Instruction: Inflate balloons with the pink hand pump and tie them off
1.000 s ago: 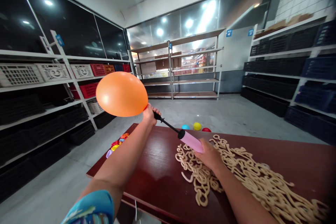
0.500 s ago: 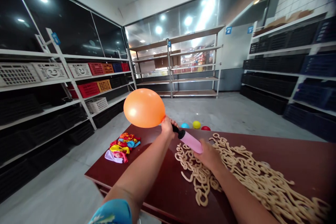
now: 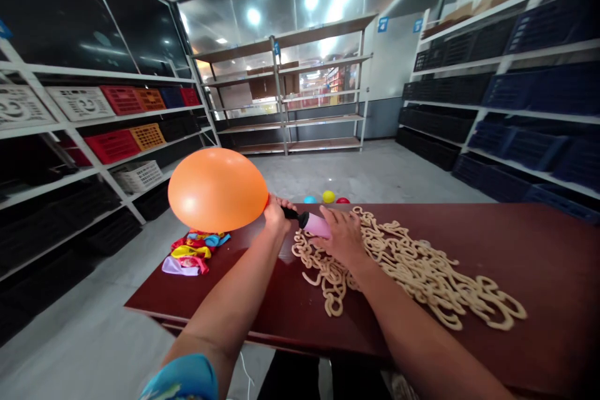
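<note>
My left hand [image 3: 277, 212] is closed around the neck of an inflated orange balloon [image 3: 218, 190], where it meets the black nozzle end of a hand balloon pump [image 3: 317, 225]. The balloon points left, over the table's far left edge. My right hand [image 3: 344, 236] is on the pump's pink barrel, which lies between thumb and fingers; the fingers are partly stretched and the pump's rear end is hidden behind the hand. Below the balloon lies a pile of flat, uninflated balloons [image 3: 191, 251] in red, yellow, blue and lilac.
Tangled beige curved strips [image 3: 412, 262] spread over the right half of the dark red table [image 3: 281, 300]. Beyond its far edge, blue, yellow [image 3: 329, 197] and red balls or balloons show. Crate-filled shelves stand left and right, with a metal rack [image 3: 281, 100] at the back.
The orange balloon has grown larger. My right hand has come closer to my left, less of the pink barrel shows, and its fingers have loosened. The view has shifted right and down.
</note>
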Demonstrator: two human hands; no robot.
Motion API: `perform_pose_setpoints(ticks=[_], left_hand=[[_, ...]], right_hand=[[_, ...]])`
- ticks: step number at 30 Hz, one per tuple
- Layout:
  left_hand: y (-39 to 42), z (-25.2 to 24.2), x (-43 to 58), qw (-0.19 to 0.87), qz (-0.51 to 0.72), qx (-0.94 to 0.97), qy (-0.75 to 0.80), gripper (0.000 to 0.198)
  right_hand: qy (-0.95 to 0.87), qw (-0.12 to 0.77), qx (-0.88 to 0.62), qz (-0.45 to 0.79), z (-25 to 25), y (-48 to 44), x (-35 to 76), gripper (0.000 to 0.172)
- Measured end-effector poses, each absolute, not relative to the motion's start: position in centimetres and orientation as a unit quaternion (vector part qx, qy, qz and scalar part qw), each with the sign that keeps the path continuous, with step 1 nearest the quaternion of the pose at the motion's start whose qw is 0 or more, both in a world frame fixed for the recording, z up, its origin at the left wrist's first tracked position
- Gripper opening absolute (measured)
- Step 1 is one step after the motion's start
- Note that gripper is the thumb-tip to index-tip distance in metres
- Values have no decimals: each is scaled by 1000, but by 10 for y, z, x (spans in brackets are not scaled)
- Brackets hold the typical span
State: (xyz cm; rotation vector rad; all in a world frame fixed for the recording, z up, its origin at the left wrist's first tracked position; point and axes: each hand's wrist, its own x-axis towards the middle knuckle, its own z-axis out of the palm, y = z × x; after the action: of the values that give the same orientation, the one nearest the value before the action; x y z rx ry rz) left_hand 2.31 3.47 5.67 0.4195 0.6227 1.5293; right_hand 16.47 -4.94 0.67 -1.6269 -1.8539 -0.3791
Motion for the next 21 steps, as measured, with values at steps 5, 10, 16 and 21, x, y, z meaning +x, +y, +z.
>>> perform_pose_setpoints(ticks=[5, 10, 16, 21], left_hand=[[17, 40, 44, 716, 644, 131, 236, 36], [27, 31, 37, 750, 588, 163, 255, 36], [51, 10, 9, 621, 605, 254, 429, 38], [42, -11, 18, 606, 563, 336, 451, 41]], right_hand=[[-750, 286, -573, -168, 20, -65, 153, 51], [-738, 241, -614, -145, 25, -68, 164, 28], [-591, 188, -777, -112, 16, -56, 197, 25], [-560, 150, -812, -65, -4, -45, 208, 29]])
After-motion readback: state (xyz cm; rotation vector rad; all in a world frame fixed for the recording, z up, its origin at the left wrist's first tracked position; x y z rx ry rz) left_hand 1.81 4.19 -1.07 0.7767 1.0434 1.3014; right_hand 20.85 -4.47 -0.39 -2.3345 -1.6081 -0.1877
